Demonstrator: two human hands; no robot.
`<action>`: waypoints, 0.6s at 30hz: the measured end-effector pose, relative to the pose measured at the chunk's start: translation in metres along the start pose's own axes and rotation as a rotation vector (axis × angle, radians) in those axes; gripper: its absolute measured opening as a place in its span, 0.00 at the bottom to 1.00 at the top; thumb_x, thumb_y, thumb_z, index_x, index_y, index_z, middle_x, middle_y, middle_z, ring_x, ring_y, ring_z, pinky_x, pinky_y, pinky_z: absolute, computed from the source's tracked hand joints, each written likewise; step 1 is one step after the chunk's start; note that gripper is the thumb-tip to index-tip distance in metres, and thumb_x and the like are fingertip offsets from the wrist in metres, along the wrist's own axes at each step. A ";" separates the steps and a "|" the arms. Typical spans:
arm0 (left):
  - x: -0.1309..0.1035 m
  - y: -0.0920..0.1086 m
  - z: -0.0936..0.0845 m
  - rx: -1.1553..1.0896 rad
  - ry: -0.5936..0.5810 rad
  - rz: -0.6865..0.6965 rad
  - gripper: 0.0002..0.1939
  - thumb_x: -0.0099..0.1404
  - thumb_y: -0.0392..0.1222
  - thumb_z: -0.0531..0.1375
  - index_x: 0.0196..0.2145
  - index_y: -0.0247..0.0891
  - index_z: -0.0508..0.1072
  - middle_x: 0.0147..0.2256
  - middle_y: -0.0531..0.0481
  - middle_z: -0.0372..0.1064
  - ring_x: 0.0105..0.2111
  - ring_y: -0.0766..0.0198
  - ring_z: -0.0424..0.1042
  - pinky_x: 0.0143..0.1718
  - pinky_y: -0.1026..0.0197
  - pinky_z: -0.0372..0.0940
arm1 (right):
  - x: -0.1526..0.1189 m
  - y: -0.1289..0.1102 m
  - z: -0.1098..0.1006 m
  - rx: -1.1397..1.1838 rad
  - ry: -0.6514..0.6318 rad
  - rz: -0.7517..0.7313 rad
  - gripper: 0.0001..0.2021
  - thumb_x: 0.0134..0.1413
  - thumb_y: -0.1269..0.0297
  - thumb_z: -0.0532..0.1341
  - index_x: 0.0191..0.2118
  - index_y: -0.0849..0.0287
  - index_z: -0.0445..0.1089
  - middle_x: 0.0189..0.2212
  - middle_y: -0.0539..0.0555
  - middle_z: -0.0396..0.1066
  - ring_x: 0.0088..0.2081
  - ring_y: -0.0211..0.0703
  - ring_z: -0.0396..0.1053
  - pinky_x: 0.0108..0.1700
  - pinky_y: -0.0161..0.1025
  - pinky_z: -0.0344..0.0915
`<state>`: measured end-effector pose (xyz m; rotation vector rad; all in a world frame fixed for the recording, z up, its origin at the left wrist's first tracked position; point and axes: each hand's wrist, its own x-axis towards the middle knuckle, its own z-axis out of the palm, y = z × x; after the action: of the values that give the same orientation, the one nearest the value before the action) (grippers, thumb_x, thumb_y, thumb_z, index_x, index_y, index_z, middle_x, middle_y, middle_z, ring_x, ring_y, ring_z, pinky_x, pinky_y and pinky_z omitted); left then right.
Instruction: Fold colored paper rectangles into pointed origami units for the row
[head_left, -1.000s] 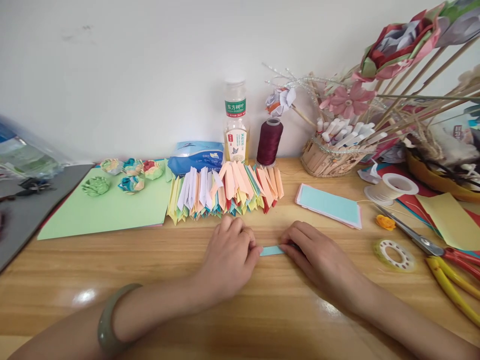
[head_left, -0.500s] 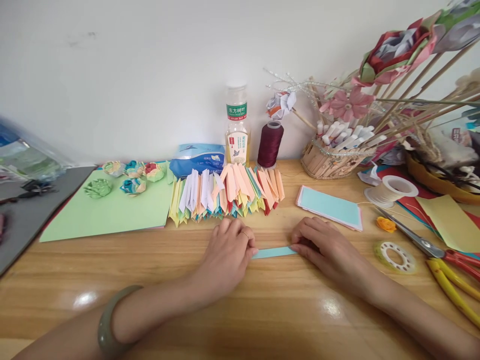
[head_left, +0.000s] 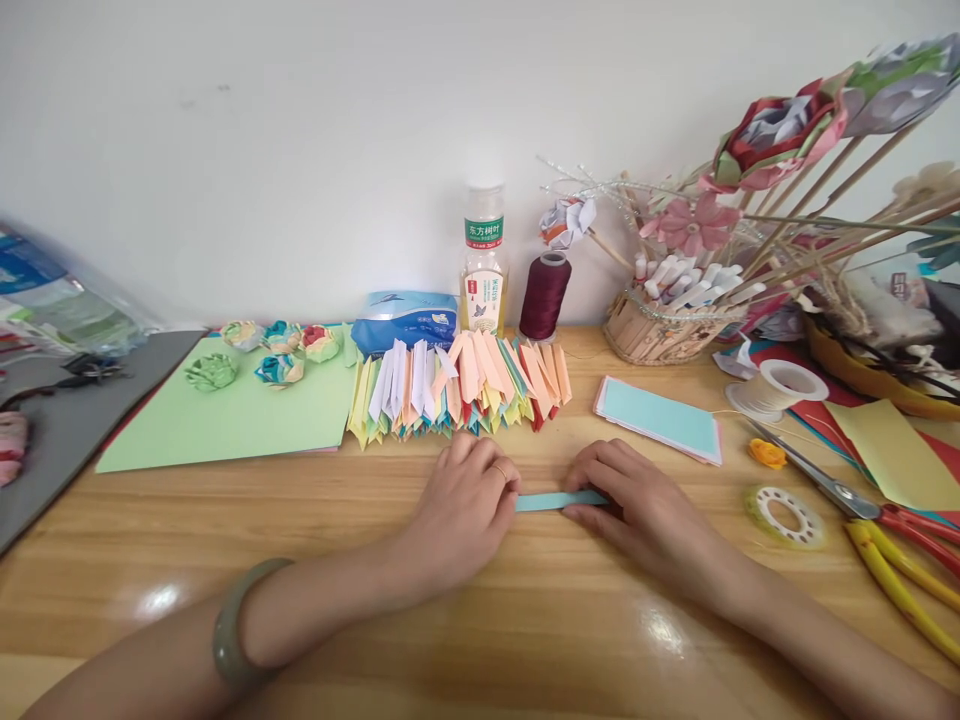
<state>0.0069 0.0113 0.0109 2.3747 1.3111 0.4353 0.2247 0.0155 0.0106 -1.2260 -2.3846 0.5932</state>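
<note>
A narrow light-blue folded paper strip (head_left: 551, 501) lies low over the wooden table, stretched between my two hands. My left hand (head_left: 469, 500) is closed on its left end, fingertips pressed together. At the other end, the thumb and fingers of my right hand (head_left: 634, 510) close around the strip, whose tip shows inside the curled fingers. Behind my hands stands a row of folded paper pieces (head_left: 457, 385) in several colours. A stack of light-blue and pink paper rectangles (head_left: 660, 418) rests beyond my right hand.
Folded paper flowers (head_left: 279, 370) sit on green sheets (head_left: 225, 430) at left. A bottle (head_left: 484, 270), tissue pack (head_left: 405, 320) and dark red thread spool (head_left: 545, 295) stand by the wall. At right are scissors (head_left: 847, 495), a tape roll (head_left: 784, 517) and a basket of pens (head_left: 667, 325).
My right hand has slid left along the paper strip, so its right tip now shows within the fingers. My left hand keeps its end. The camera view has shifted slightly.
</note>
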 end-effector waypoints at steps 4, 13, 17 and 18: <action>0.002 0.002 0.002 -0.036 0.011 0.070 0.06 0.64 0.41 0.58 0.38 0.38 0.70 0.38 0.49 0.66 0.42 0.58 0.59 0.45 0.53 0.60 | 0.000 -0.004 0.003 0.020 -0.006 0.001 0.06 0.55 0.74 0.55 0.30 0.57 0.62 0.31 0.53 0.66 0.34 0.44 0.64 0.35 0.41 0.63; 0.001 0.005 0.011 -0.092 0.122 0.176 0.02 0.63 0.34 0.59 0.31 0.37 0.69 0.30 0.53 0.71 0.32 0.63 0.67 0.35 0.61 0.63 | -0.006 -0.012 0.006 -0.087 0.004 -0.186 0.10 0.63 0.68 0.50 0.40 0.58 0.69 0.31 0.54 0.68 0.33 0.41 0.67 0.33 0.36 0.63; -0.001 0.007 0.016 0.003 0.150 0.272 0.09 0.69 0.39 0.52 0.35 0.37 0.70 0.30 0.51 0.73 0.30 0.63 0.69 0.33 0.61 0.63 | -0.008 -0.018 0.007 -0.267 0.065 -0.297 0.13 0.63 0.69 0.48 0.37 0.60 0.69 0.27 0.54 0.68 0.27 0.41 0.65 0.28 0.37 0.60; -0.001 0.006 0.017 0.027 0.173 0.304 0.11 0.70 0.40 0.50 0.33 0.36 0.71 0.28 0.51 0.73 0.29 0.63 0.68 0.31 0.61 0.63 | -0.009 -0.019 0.007 -0.291 0.064 -0.319 0.13 0.63 0.70 0.48 0.36 0.60 0.69 0.26 0.53 0.68 0.26 0.41 0.64 0.28 0.38 0.59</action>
<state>0.0183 0.0041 -0.0008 2.6176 1.0290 0.7300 0.2135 -0.0032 0.0139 -0.9208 -2.6000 0.1095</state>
